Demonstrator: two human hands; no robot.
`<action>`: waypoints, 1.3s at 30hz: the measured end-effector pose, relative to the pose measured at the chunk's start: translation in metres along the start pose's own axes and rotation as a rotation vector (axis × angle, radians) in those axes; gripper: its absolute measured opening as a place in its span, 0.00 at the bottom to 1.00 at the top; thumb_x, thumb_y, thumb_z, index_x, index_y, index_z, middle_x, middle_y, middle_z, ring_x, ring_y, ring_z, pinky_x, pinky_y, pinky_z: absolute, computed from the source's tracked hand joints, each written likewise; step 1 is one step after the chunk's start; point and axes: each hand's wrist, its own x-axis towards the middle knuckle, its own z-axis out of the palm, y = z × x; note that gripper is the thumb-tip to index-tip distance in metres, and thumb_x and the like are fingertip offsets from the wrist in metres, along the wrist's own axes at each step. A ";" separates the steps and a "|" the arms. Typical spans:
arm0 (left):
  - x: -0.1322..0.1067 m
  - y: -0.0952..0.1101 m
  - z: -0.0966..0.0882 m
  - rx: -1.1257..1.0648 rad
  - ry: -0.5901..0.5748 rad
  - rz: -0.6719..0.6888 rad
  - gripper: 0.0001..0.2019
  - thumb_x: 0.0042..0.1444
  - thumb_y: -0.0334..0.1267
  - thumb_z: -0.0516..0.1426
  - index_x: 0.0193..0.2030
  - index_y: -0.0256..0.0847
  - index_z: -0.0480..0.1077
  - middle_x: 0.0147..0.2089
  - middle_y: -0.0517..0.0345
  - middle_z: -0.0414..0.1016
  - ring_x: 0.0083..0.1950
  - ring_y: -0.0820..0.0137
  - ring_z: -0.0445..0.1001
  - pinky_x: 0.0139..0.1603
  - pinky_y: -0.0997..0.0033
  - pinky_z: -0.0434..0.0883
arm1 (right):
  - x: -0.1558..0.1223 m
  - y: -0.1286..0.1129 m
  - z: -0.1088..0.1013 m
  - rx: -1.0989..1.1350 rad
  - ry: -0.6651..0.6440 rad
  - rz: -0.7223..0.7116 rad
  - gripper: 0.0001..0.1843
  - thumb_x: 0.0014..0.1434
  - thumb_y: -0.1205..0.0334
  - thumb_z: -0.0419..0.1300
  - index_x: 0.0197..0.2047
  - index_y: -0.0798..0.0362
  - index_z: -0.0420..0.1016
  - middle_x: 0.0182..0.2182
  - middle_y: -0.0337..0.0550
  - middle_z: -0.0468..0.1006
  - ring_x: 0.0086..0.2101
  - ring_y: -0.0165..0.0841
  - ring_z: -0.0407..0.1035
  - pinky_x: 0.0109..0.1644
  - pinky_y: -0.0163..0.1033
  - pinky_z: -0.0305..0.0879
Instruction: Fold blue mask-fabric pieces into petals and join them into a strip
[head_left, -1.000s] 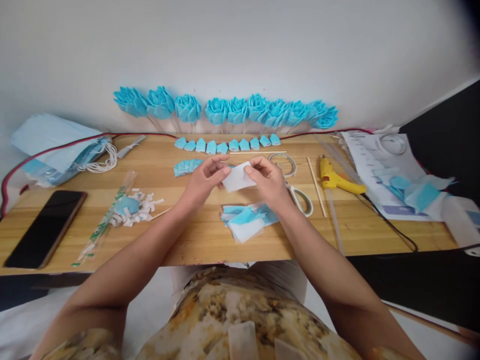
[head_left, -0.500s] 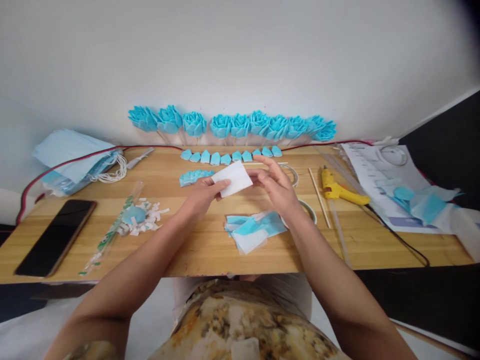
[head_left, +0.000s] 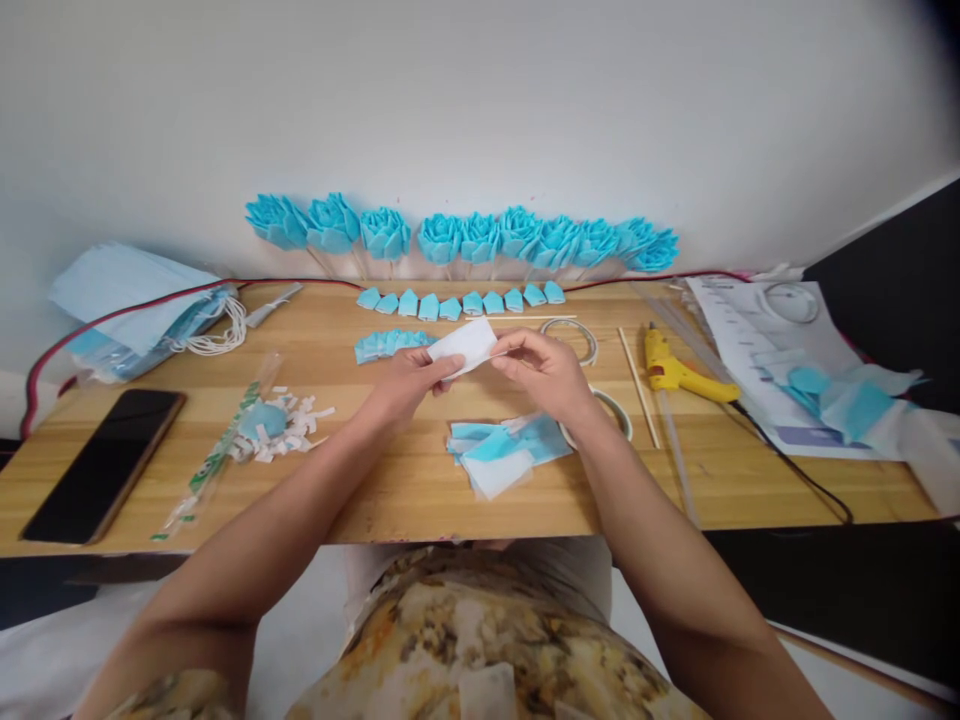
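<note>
Head view: both bare hands raised over a pale wooden tabletop (head_left: 405, 500), working one white, roughly rectangular piece of thin sheet material (head_left: 466, 343). The piece is held clear of the wood, tilted, between the hands and nearer the left.

Grip, left hand (head_left: 405, 384): thumb flat on top, fingers beneath, pinched onto the lower left part. Grip, right hand (head_left: 546, 372): thumb and forefinger nearly together at the right edge, a thin white margin seemingly nipped between them; remaining fingers loosely curled. Pressure cannot be told.

Surroundings: an overlapping pile of blue and white sheet pieces (head_left: 498, 455) lies below, near the right forearm. A gathered, light-blue pleated strip (head_left: 390, 346) sits just beyond the left hand, and a row of small blue folded pieces with pointed tops (head_left: 428, 306) lies farther back.

Technique notes (judgement): left pinch should act as the anchor, firm but flat, since material this thin probably creases easily. Right fingertips should work along the edge in small moves, without tugging, to keep it square. Whether layers are parting or one edge is turning over is too small to tell; check the corners before pressing any crease. Best kept clear of the pleated strip.
</note>
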 end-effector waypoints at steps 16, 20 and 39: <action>0.000 0.000 0.002 0.103 -0.023 0.014 0.20 0.42 0.53 0.69 0.22 0.37 0.71 0.21 0.60 0.69 0.23 0.75 0.62 0.27 0.70 0.60 | 0.000 -0.006 0.009 0.062 0.095 0.088 0.17 0.57 0.56 0.66 0.50 0.47 0.76 0.35 0.39 0.81 0.36 0.32 0.75 0.44 0.40 0.69; 0.001 -0.003 0.000 0.025 -0.055 0.067 0.24 0.49 0.59 0.64 0.29 0.36 0.74 0.25 0.57 0.72 0.26 0.73 0.66 0.29 0.70 0.63 | -0.001 -0.006 0.009 0.043 0.120 0.071 0.20 0.57 0.57 0.66 0.53 0.48 0.76 0.36 0.39 0.81 0.37 0.33 0.75 0.45 0.41 0.69; 0.000 0.000 0.003 0.124 -0.006 0.288 0.24 0.45 0.33 0.65 0.52 0.40 0.73 0.50 0.52 0.76 0.43 0.68 0.72 0.40 0.72 0.67 | -0.002 -0.009 0.005 0.123 -0.002 0.118 0.28 0.61 0.49 0.64 0.64 0.43 0.70 0.39 0.40 0.81 0.40 0.37 0.75 0.46 0.43 0.72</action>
